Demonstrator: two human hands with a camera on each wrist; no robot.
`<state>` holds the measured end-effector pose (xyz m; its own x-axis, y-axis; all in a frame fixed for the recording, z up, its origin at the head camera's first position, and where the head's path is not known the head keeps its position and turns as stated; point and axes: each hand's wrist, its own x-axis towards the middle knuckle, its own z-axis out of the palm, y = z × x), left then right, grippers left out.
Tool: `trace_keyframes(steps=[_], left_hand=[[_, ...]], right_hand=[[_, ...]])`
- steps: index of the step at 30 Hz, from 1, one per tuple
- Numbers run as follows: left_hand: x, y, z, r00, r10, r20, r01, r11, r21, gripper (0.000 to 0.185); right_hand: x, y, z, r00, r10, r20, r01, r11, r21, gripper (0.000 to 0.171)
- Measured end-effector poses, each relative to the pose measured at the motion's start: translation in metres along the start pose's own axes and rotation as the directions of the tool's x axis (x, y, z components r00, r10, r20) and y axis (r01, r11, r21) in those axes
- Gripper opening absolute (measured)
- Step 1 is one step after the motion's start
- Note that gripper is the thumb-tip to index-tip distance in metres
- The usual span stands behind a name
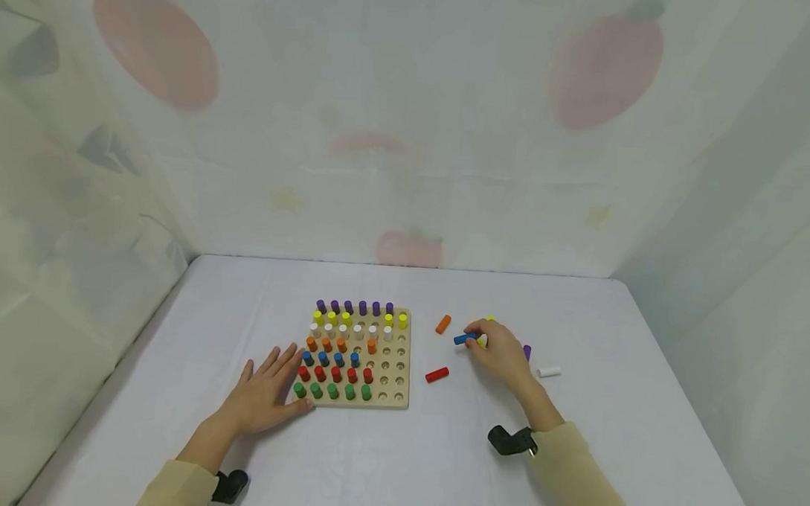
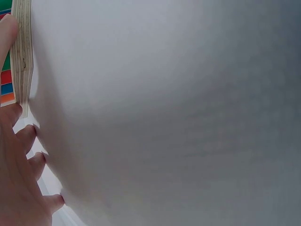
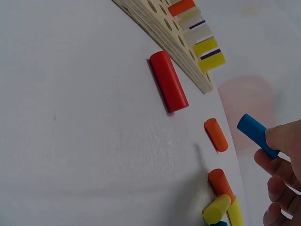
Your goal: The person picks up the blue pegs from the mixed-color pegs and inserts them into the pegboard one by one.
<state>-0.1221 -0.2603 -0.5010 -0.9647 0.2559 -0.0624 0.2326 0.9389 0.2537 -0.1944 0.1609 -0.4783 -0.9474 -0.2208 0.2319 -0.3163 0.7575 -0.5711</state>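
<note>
The right hand [image 1: 502, 355] pinches a blue peg [image 1: 463, 339] right of the pegboard [image 1: 391, 402]; the left hand [image 1: 261, 398], fingers spread, touches its edge. Printed fabric [image 1: 461, 166] hangs behind the white table [image 1: 350, 467]. Standing pegs [image 1: 363, 308]: six purple, five yellow, six white, four orange, four blue, five red, five green. The right hand partly hides a loose yellow peg [image 1: 490, 318].

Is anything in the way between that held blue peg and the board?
Nothing visible blocks the blue peg in the right hand: a loose orange peg and loose red peg lie beside the board, with a gap between.
</note>
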Motion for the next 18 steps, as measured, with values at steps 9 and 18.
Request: trace_keyframes(steps=[9,18], left_hand=[[0.0,-0.001,0.002,1.0,0.0,-0.005,0.0,1.0,0.001,0.096],[0.0,0.0,-0.001,1.0,0.005,0.0,-0.005,1.0,0.002,0.095]], right_hand=[[0.002,-0.026,0.017,0.999,0.02,0.034,-0.021,0.999,0.036,0.02],[0.004,-0.05,0.032,0.996,-0.003,0.089,0.001,1.0,0.022,0.02]])
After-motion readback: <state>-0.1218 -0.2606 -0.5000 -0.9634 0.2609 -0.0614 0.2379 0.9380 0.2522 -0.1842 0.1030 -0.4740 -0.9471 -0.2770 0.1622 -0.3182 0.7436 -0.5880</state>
